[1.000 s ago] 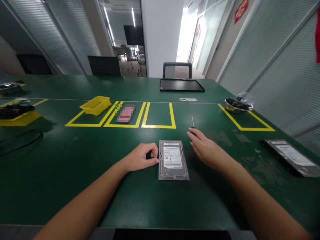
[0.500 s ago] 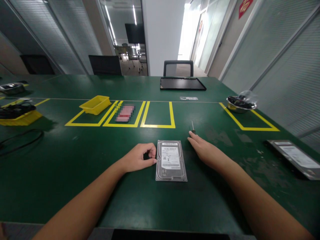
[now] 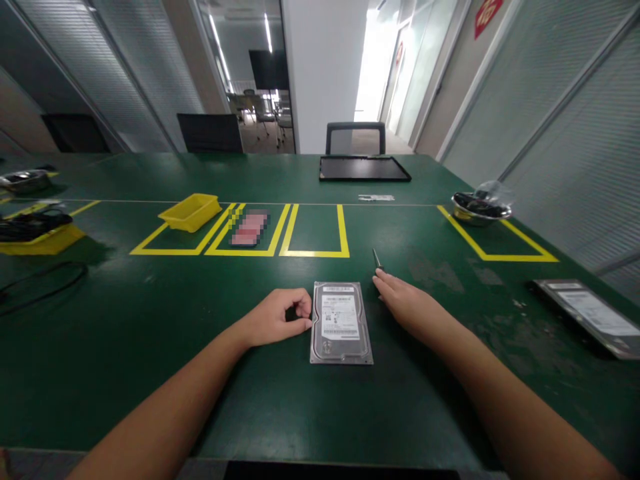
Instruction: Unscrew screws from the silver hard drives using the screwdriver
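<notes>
A silver hard drive lies label side up on the green table. At its left edge rests my left hand, the fingers loosely curled and the thumb tip touching the drive or right beside it. Nothing shows in the gap inside the curl. My right hand lies to the right of the drive, apart from it, with the fingers closed over a screwdriver. The metal shaft pokes out past the fingertips, pointing away from me and slightly left; most of the handle is hidden under the hand.
Yellow tape frames hold a yellow tray and a blurred pinkish object. On the right are a metal bowl of dark parts and a second hard drive. A black flat panel lies far back; black cable lies left.
The screwdriver's shaft has swung a little to the left and lower, with my right hand shifting slightly left and nearer me. My left hand and the hard drive keep their places relative to each other.
</notes>
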Action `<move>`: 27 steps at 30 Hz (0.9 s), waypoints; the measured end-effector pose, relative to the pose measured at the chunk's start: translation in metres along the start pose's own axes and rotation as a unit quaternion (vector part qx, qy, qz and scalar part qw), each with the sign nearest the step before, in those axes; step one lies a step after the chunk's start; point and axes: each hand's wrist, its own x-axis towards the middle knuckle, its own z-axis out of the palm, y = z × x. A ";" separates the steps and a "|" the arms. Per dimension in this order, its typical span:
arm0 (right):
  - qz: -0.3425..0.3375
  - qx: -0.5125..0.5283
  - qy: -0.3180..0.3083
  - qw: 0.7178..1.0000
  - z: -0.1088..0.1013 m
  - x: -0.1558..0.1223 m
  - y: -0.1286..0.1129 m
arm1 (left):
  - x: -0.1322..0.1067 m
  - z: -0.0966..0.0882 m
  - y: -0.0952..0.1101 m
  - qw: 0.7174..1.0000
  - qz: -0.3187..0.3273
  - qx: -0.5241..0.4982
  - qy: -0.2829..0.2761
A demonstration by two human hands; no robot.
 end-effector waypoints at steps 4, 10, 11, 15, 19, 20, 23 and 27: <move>-0.001 -0.016 0.012 1.000 -0.003 -0.001 -0.005 | 0.000 -0.001 0.001 1.000 0.000 -0.002 -0.002; 0.012 -0.035 0.020 0.999 -0.013 -0.004 -0.010 | 0.000 0.000 0.002 1.000 0.004 -0.009 0.000; 0.014 -0.036 0.021 0.999 -0.015 -0.005 -0.010 | 0.000 0.000 0.003 1.000 0.004 -0.010 -0.001; 0.019 -0.037 0.026 0.999 -0.019 -0.008 -0.004 | 0.000 -0.001 0.003 1.000 0.003 -0.011 -0.003; 0.020 -0.045 0.024 0.998 -0.023 -0.012 -0.001 | -0.001 -0.001 0.004 1.000 -0.002 -0.015 -0.005; 0.021 -0.048 0.022 0.998 -0.025 -0.013 -0.001 | -0.001 -0.001 0.005 1.000 -0.002 -0.015 -0.004; 0.027 -0.056 0.019 0.998 -0.033 -0.018 -0.002 | -0.001 -0.002 0.005 1.000 0.001 -0.014 -0.005; 0.094 -0.065 -0.034 0.993 -0.050 -0.027 0.005 | -0.001 -0.002 0.003 1.000 0.007 -0.011 -0.008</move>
